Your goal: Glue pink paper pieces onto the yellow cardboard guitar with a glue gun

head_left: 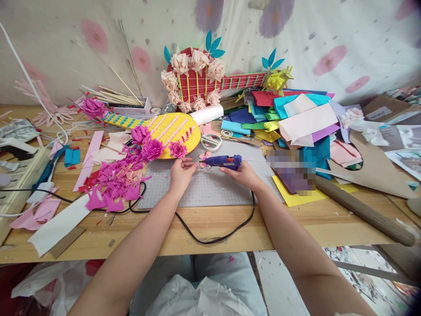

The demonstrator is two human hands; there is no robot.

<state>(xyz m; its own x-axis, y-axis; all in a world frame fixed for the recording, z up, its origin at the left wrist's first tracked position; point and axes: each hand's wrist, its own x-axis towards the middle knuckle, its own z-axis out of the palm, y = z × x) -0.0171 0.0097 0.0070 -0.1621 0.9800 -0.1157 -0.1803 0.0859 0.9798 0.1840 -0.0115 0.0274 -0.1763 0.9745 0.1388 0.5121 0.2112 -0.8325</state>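
Note:
My right hand (243, 173) is wrapped round a blue hot glue gun (226, 161), whose nozzle points left. My left hand (181, 174) is close to the nozzle, its fingertips pinched together. Whatever sits between them is too small to make out. Small pink paper petals (204, 156) lie just behind the nozzle. Both hands are above a grey cutting mat (164, 188). Behind my left hand lies a yellow paper guitar (179, 125) with pink strips, small red pieces and a magenta paper flower (178, 149) at its lower edge.
Magenta paper scraps (113, 180) are heaped on the left. White-handled scissors (211, 141) lie behind the mat. A black cord (210, 241) loops along the front. A red paper guitar (194, 83) leans at the back. Coloured paper (305, 118) and a wooden-handled tool (362, 210) are on the right.

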